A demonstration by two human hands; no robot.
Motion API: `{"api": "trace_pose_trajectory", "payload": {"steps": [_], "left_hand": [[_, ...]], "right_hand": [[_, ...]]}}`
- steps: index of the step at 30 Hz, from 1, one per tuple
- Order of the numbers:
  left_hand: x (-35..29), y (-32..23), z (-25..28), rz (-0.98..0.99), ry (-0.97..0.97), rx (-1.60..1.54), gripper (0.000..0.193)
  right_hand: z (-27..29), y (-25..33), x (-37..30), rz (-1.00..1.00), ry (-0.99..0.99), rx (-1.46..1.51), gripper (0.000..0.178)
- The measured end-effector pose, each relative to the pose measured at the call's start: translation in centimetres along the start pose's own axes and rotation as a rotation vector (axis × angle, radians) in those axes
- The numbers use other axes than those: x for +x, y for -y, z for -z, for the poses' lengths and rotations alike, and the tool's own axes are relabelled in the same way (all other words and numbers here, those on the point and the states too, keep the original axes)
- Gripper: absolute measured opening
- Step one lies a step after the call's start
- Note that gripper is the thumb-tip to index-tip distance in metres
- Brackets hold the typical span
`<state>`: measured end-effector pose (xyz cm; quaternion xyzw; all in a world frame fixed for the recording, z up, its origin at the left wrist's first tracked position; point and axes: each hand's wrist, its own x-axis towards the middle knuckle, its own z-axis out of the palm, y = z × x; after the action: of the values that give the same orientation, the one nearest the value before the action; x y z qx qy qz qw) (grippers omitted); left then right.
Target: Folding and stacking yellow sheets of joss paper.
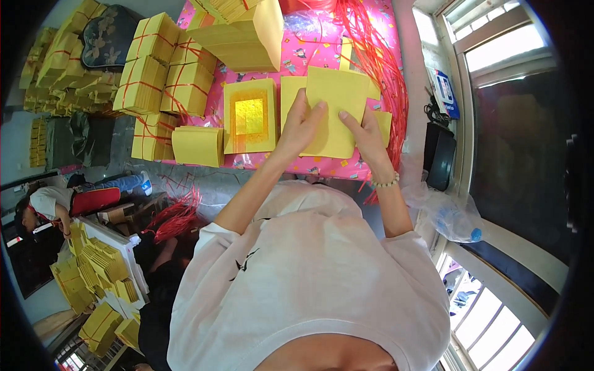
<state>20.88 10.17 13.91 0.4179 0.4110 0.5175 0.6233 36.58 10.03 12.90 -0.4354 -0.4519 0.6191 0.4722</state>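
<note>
My left hand (pixel 299 125) grips the left edge of a stack of yellow paper (pixel 337 102), its thumb lying on the front face. On the opposite edge, my right hand (pixel 369 137) is closed in the same way, with a beaded bracelet at the wrist. The stack is tilted up above the pink patterned tablecloth (pixel 291 52). Partly hidden behind it are more yellow papers (pixel 292 93). Left of my left hand lies a yellow sheet with a shiny gold rectangle (pixel 250 117). A short upright stack of yellow paper (pixel 198 147) stands beside that sheet.
Yellow bundles tied with red string (pixel 141 80) are piled at the table's left. Long red plastic strings (pixel 390 80) hang along its right side. A clear bag with a bottle (pixel 455 219) sits by the window. At lower left, another person (pixel 52 204) is near stacked yellow paper (pixel 102 263).
</note>
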Motion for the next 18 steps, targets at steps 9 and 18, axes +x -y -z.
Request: {"api": "trace_pose_trajectory", "payload": {"steps": [9, 18], "left_hand": [[-1.2, -0.7, -0.2, -0.177, -0.004, 0.029, 0.029], [-0.8, -0.7, -0.2, -0.176, -0.027, 0.015, 0.027]], "right_hand": [[-0.2, 0.4, -0.6, 0.113, 0.063, -0.047, 0.048], [-0.7, 1.3, -0.3, 0.094, 0.031, -0.054, 0.037]]}}
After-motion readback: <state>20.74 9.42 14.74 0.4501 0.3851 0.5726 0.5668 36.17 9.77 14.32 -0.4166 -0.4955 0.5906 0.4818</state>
